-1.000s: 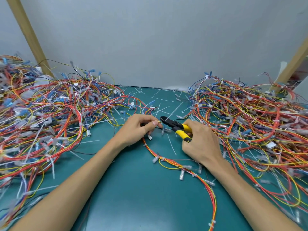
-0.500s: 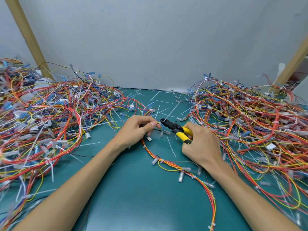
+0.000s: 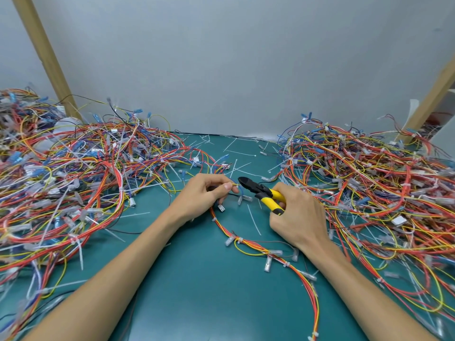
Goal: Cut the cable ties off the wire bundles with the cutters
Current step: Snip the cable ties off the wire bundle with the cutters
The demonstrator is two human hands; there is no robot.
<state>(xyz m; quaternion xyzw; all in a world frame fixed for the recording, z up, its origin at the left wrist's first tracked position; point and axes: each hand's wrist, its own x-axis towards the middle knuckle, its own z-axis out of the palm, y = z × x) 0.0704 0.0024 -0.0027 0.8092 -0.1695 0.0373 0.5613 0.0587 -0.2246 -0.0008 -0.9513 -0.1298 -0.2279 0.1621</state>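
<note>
My right hand (image 3: 298,217) grips the yellow-handled cutters (image 3: 264,194), whose black jaws point left at the wire end. My left hand (image 3: 209,195) pinches the end of a red, orange and yellow wire bundle (image 3: 248,244), fingers curled round it just left of the jaws. The bundle curves from my left hand down across the green mat toward the bottom right, with several white cable ties and clear connectors along it. Whether the jaws touch a tie I cannot tell.
A big tangle of wire bundles (image 3: 73,183) fills the left side, and another pile (image 3: 369,188) fills the right. Cut white cable ties (image 3: 236,153) lie scattered on the green mat (image 3: 197,291). A grey wall and two wooden posts stand behind.
The view has shifted slightly. My hands stay together at the wire end; the cutters' jaws have come a little closer to my left fingertips.
</note>
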